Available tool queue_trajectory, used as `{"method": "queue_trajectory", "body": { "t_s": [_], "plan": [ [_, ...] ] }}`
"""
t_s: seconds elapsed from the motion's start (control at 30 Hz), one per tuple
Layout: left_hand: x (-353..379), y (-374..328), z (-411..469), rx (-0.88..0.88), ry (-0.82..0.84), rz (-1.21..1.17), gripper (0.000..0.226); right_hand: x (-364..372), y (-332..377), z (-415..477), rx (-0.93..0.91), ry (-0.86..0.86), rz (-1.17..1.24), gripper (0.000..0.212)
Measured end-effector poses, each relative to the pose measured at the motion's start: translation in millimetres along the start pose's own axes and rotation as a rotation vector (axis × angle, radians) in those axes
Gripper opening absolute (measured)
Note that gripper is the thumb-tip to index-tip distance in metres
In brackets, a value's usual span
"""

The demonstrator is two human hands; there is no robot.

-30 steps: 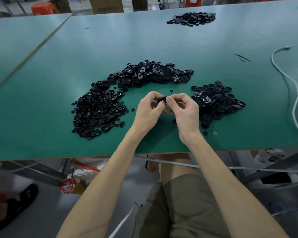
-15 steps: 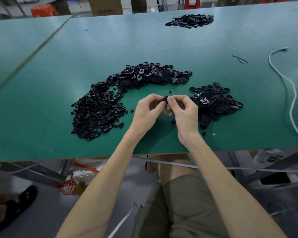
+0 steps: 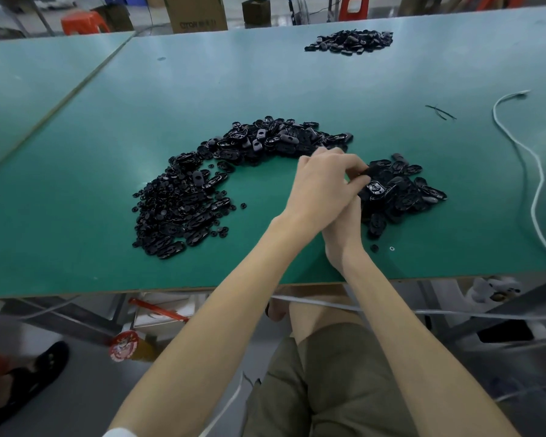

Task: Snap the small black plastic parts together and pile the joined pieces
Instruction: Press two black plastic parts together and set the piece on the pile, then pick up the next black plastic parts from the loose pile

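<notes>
Landmark: small pile (image 3: 404, 193) of black plastic pieces is lying on the green table (image 3: 76, 184); every place below is being given relative to it.
Left hand (image 3: 322, 184): is reaching across to the pile's near-left edge, fingers curled, thumb and fingertips pinching a black piece (image 3: 365, 172).
Black piece: is sitting right at the pile's left rim, above it or touching it; its outline is merging with the dark pile behind, so its shape is not showing clearly.
Right hand (image 3: 344, 228): is lying under the left wrist, just left of the pile's near corner. Only its back and wrist are showing; the fingers are being covered, so whether they are spread, closed or holding anything cannot be told.
Crescent heap (image 3: 183, 209): is curving round well left of the pile and behind it; single parts are blurring into one mass.
Far pile (image 3: 350, 41): is lying well beyond the small pile, too small for detail.
Loose bits: a black button (image 3: 374, 247) and a tiny ring (image 3: 391, 248) are lying just on the near side of the pile.
White cable (image 3: 538, 171): is snaking to the right of the pile and being cut off by the frame edge.
</notes>
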State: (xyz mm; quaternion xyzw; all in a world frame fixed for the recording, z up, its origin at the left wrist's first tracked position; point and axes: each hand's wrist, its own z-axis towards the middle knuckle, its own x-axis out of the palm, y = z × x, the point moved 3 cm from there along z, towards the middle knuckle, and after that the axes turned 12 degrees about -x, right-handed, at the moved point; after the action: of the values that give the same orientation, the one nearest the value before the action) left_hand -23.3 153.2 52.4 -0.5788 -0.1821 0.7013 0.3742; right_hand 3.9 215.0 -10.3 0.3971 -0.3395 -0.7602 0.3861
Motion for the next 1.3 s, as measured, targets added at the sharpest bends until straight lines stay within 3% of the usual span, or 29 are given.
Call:
{"method": "queue_trajectory", "body": {
  "t_s": [0.03,0.1,0.23,0.33,0.53,0.63,0.73,0.87,1.13,1.2,1.3],
  "plan": [
    [5,-5,3,-0.015,0.031,0.032,0.017,-3,0,-3,-0.018,-0.037,-0.023,0.020],
    [12,-8,5,-0.069,0.090,0.036,0.020,-13,-3,-3,0.092,-0.162,0.162,0.025],
    [5,-3,-2,-0.117,0.092,-0.075,0.019,-3,4,-3,0.113,-0.109,0.273,0.026],
    [-20,22,-6,-0.165,-0.001,-0.124,0.020,4,4,-1,0.180,-0.086,0.453,0.010],
    [-81,106,-12,-0.474,-0.194,0.481,0.038,5,-1,1,0.241,-0.101,0.460,0.007],
    [-94,136,-21,-0.555,-0.154,0.575,0.038,6,-1,2,0.242,-0.096,0.453,0.007],
    [-95,148,-27,-0.509,-0.167,0.583,0.033,5,-1,2,0.245,-0.094,0.455,0.007],
    [-98,149,-28,-0.447,-0.268,0.521,0.014,5,-2,2,0.239,-0.097,0.447,0.007],
    [-103,131,-31,-0.350,-0.383,0.441,0.016,6,-3,3,0.224,-0.087,0.451,0.007],
    [-101,121,-32,-0.315,-0.359,0.278,0.015,6,-2,2,0.201,-0.060,0.453,0.007],
    [-89,106,-31,-0.340,-0.176,-0.121,0.010,8,2,1,0.136,0.026,0.458,0.009]
  ]
}}
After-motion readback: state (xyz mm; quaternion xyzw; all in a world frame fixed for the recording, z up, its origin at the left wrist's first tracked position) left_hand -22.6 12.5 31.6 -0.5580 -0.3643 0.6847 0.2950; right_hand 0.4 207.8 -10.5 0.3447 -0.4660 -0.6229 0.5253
